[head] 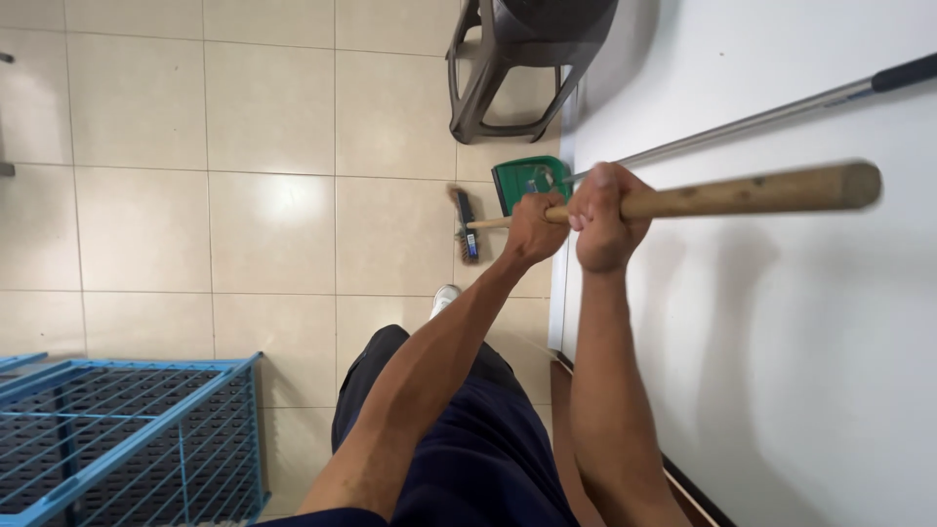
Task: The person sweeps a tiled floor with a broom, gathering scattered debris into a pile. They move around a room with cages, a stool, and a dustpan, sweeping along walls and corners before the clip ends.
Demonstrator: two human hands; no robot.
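Both my hands grip a wooden broom handle (742,192) that points up toward the camera. My left hand (535,226) holds it lower down, and my right hand (603,217) is wrapped around it just above. The broom head (466,224) rests on the beige tiled floor (264,224). Right beside the broom head stands a green dustpan (522,181) against the white wall (781,342), its long metal handle (752,119) with a black grip leaning along the wall.
A dark plastic stool (517,59) stands on the tiles beyond the dustpan. A blue wire rack (127,429) sits at the lower left. My dark trousers and one white shoe (445,296) show below my arms.
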